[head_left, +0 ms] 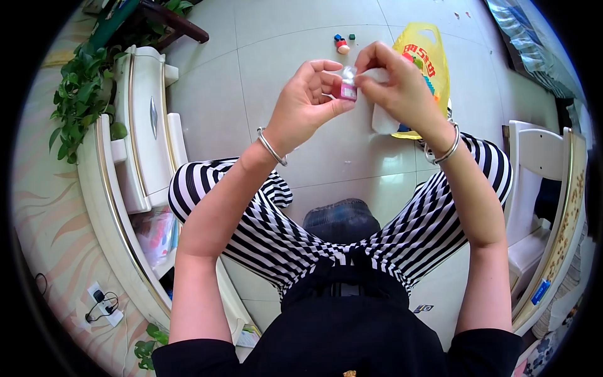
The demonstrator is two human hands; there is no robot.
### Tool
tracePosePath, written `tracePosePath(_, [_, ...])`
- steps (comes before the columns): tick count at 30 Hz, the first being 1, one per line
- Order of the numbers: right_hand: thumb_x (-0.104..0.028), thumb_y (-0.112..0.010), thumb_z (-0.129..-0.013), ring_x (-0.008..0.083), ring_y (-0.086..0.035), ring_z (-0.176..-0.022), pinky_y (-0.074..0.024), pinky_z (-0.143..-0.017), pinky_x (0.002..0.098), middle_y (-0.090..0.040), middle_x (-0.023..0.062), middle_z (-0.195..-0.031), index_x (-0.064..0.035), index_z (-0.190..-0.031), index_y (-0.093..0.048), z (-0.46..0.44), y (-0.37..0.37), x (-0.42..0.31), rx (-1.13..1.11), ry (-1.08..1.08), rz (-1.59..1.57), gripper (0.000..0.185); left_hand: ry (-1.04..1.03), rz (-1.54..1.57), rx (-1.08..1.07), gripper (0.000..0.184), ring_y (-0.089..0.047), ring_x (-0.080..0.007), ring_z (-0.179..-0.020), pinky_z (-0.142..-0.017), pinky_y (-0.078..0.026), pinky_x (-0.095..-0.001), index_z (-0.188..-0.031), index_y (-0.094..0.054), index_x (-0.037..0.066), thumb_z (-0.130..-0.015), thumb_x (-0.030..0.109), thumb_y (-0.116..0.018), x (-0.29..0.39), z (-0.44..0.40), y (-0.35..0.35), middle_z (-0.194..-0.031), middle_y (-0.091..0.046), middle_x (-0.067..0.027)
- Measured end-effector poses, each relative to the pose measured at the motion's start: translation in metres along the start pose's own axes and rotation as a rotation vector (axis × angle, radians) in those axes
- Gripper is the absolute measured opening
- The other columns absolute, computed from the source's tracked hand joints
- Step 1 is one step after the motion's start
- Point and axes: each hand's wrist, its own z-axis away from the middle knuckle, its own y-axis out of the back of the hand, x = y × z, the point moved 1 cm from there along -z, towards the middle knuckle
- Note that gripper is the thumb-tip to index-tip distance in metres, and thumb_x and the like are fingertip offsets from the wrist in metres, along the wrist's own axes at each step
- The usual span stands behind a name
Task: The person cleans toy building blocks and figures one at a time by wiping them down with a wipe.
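Note:
Between the thumb and fingers of my left hand (306, 97) is a small pink block-like piece (347, 92) with a pale front and a clear or silvery top; its exact kind is too small to make out. My right hand (399, 85) is closed beside it, fingertips at the top of the piece. A white cloth or tissue (384, 119) hangs from my right hand, partly hidden by the fingers. Just behind my right hand, a yellow plastic bag (440, 50) with red lettering lies on the floor, with colourful toy pieces (429, 85) in it.
Small toy pieces (342, 46) lie on the tiled floor beyond my hands. A white cabinet (141, 125) and a leafy plant (81, 94) stand at left. On the right is a white chair-like piece of furniture (537, 147). A dark stool (342, 220) sits between my legs.

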Motion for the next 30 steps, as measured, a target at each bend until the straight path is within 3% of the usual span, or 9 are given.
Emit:
tracePosePath(9, [-0.004,-0.060,-0.076,0.0161,-0.060,-0.074,-0.0481,-0.066,0.0274,-0.060,0.0074,-0.079,-0.0012,-0.089,-0.053,0.000,0.001,-0.008,0.073,0.000,0.094,0.015,-0.106,-0.153,0.011,0.050,-0.059,-0.0123,-0.086,-0.077,-0.051,-0.0236,-0.116,-0.042,0.001,-0.076,-0.001,-0.070,-0.003,0.000,-0.003,-0.097,-0.057,-0.0070])
tracePosePath(12, [-0.003,-0.061,-0.075,0.0167,-0.060,-0.071,-0.0476,-0.064,0.0275,-0.060,0.0079,-0.079,-0.0023,-0.089,-0.054,-0.001,0.006,-0.008,0.145,-0.071,0.061,0.015,-0.163,-0.222,0.047,0.043,-0.058,-0.0109,-0.089,-0.079,-0.051,-0.0234,-0.115,-0.042,0.000,-0.079,-0.003,-0.067,-0.003,0.001,-0.002,-0.098,-0.057,-0.0068])
tracePosePath(14, [-0.003,-0.061,-0.075,0.0168,-0.059,-0.069,-0.0472,-0.062,0.0280,-0.059,0.0072,-0.078,-0.0022,-0.088,-0.053,0.002,0.001,-0.015,0.106,0.134,0.079,0.015,0.004,-0.165,0.049,0.031,-0.061,-0.0138,-0.085,-0.072,-0.054,-0.0250,-0.102,-0.050,-0.001,-0.077,0.001,-0.067,-0.005,0.002,0.001,-0.096,-0.058,-0.0080])
tracePosePath(17, [-0.002,-0.059,-0.074,0.0216,-0.060,-0.069,-0.0477,-0.062,0.0308,-0.058,0.0093,-0.077,-0.0019,-0.087,-0.051,0.009,-0.014,-0.019,-0.003,0.151,0.074,0.015,-0.087,-0.428,0.054,0.024,-0.063,-0.0148,-0.081,-0.068,-0.055,-0.0246,-0.094,-0.053,-0.002,-0.075,0.001,-0.067,-0.006,0.000,0.002,-0.094,-0.057,-0.0089])
tracePosePath(21, [-0.002,-0.058,-0.074,0.0268,-0.059,-0.069,-0.0476,-0.062,0.0340,-0.058,0.0119,-0.078,-0.0021,-0.086,-0.048,0.003,-0.009,-0.010,0.033,0.176,0.251,0.015,-0.074,-0.385,0.069,0.024,-0.063,-0.0156,-0.079,-0.066,-0.054,-0.0235,-0.092,-0.054,-0.002,-0.072,0.000,-0.068,-0.009,-0.001,0.002,-0.093,-0.057,-0.0096])
tracePosePath(24, [-0.003,-0.059,-0.075,0.0277,-0.059,-0.069,-0.0474,-0.062,0.0348,-0.058,0.0113,-0.078,-0.0021,-0.086,-0.049,0.005,-0.004,-0.019,0.111,0.159,0.300,0.015,-0.068,-0.443,0.034,0.029,-0.057,-0.0053,-0.078,-0.067,-0.049,-0.0175,-0.102,-0.049,-0.001,-0.077,-0.007,-0.063,-0.007,-0.001,0.001,-0.091,-0.057,-0.0022])
tracePosePath(26, [-0.003,-0.059,-0.075,0.0281,-0.059,-0.071,-0.0474,-0.062,0.0350,-0.057,0.0113,-0.078,-0.0023,-0.087,-0.050,0.010,-0.011,-0.025,-0.017,0.167,0.117,0.014,-0.157,-0.439,0.067,0.024,-0.063,-0.0146,-0.080,-0.066,-0.054,-0.0231,-0.092,-0.054,-0.002,-0.074,0.001,-0.069,-0.012,-0.001,0.005,-0.090,-0.056,-0.0080])
tracePosePath(28, [-0.003,-0.059,-0.076,0.0279,-0.060,-0.072,-0.0476,-0.062,0.0345,-0.058,0.0114,-0.078,-0.0027,-0.088,-0.051,0.007,-0.014,-0.012,-0.034,0.212,0.170,0.014,-0.143,-0.344,0.056,0.023,-0.063,-0.0145,-0.081,-0.066,-0.055,-0.0237,-0.095,-0.055,-0.001,-0.076,0.001,-0.068,-0.019,-0.002,0.005,-0.093,-0.057,-0.0081])
tracePosePath(30, [-0.004,-0.059,-0.076,0.0267,-0.061,-0.073,-0.0482,-0.063,0.0338,-0.059,0.0113,-0.079,-0.0027,-0.088,-0.052,0.002,-0.002,-0.007,0.140,0.188,0.358,0.014,-0.138,-0.248,0.046,0.023,-0.063,-0.0145,-0.083,-0.066,-0.055,-0.0243,-0.098,-0.055,0.000,-0.078,0.001,-0.068,-0.015,-0.001,0.002,-0.096,-0.057,-0.0081])
